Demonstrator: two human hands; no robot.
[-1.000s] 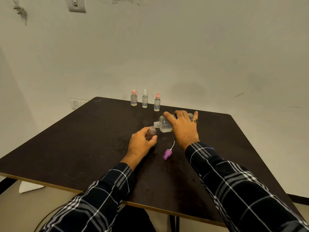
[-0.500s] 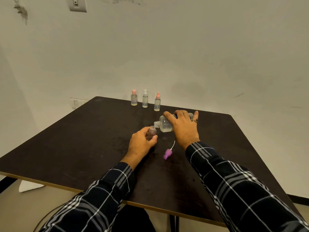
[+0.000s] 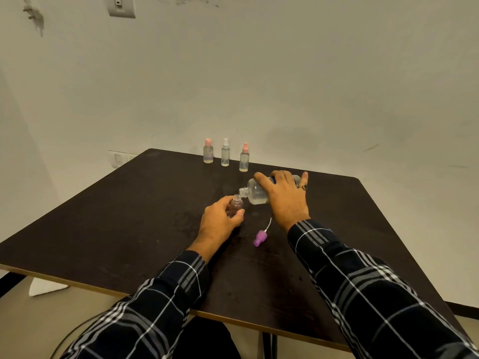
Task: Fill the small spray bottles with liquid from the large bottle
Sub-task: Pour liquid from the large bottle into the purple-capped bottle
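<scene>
Our left grip (image 3: 220,224) curls round the uncapped small spray bottle (image 3: 236,204) mid-frame, its purple sprayer cap (image 3: 260,238) lying beside. Our right grip (image 3: 282,198) holds the large bottle (image 3: 255,194) tipped, mouth just above that neck. We judge we're pouring; next needs a steady tilt.

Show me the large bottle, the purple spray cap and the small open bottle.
large bottle (image 3: 255,195), head view, on its clear shoulder.
purple spray cap (image 3: 260,238), head view, on its purple body.
small open bottle (image 3: 236,202), head view, just below its open neck.
</scene>
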